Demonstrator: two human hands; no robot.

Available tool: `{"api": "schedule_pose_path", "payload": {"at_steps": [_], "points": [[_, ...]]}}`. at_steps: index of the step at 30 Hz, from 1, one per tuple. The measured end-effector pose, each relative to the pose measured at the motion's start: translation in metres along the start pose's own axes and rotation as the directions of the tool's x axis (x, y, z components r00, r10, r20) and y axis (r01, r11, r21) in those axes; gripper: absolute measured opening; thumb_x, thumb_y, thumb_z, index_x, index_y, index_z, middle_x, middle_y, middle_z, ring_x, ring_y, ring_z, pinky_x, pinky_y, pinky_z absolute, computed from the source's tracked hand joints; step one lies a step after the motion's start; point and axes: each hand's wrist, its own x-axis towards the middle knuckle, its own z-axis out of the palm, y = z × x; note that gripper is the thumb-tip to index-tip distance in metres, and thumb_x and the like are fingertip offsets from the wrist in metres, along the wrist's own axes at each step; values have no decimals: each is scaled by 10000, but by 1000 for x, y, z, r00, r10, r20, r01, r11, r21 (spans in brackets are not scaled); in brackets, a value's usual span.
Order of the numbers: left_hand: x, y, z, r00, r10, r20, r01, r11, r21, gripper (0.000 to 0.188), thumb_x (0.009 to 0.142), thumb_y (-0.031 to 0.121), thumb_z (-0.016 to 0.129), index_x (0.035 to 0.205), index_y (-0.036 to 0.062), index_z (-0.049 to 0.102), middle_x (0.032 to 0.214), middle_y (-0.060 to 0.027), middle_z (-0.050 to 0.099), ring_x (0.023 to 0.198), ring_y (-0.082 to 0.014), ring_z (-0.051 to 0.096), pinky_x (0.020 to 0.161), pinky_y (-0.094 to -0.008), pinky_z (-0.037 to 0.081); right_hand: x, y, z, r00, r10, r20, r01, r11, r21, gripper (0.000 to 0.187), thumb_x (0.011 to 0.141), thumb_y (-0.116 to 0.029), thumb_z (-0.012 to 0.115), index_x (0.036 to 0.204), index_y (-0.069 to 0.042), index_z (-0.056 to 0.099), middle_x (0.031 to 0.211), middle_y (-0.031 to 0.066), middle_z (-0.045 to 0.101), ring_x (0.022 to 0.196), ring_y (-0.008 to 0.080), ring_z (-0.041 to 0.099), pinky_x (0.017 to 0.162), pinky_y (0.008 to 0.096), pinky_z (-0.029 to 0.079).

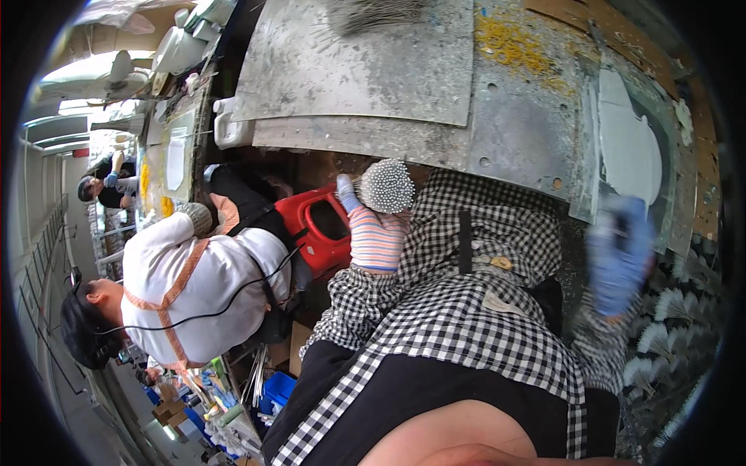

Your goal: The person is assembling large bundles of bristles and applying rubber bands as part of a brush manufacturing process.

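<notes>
My left hand [376,233], in a striped knit glove, is closed round a bundle of thin sticks with round whitish tips [388,186]. The tips form a dense domed cluster facing up, just below the worktable's front edge and above my checked apron [497,256]. My right hand [619,256], in a blue glove, is smeared by motion. It is off to the right, by the near end of a plate spread with a thick white paste [628,144]. Whether its fingers hold anything does not show.
Thin wires [373,14] lie on a grey board [350,85] on the table; yellow rubber bands [517,46] are scattered beyond it. A red plastic stool [315,241] and a co-worker [206,295] are at my left. White fan-shaped bunches [672,311] stand low on the right.
</notes>
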Motion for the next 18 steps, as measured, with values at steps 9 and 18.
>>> {"api": "schedule_pose_path", "payload": {"at_steps": [9,18], "points": [[3,-1,-1,998,18,-61,-17,1000,21,365,983,466,591,1048,127,713,1074,-6,743,950,-182,709,810,-362,616,-97,208,-254,774,615,-151,-492,434,-755,405,1016,-234,593,1337,13,572,1309,152,642,1182,243,608,1025,344,453],[12,-28,59,939,332,90,-319,743,588,588,951,443,649,1343,49,457,1145,-144,617,1058,-279,613,951,-448,509,-62,119,-180,972,229,-51,-224,834,-504,284,946,-79,635,1224,-34,664,1160,102,709,1029,183,655,916,309,499]]}}
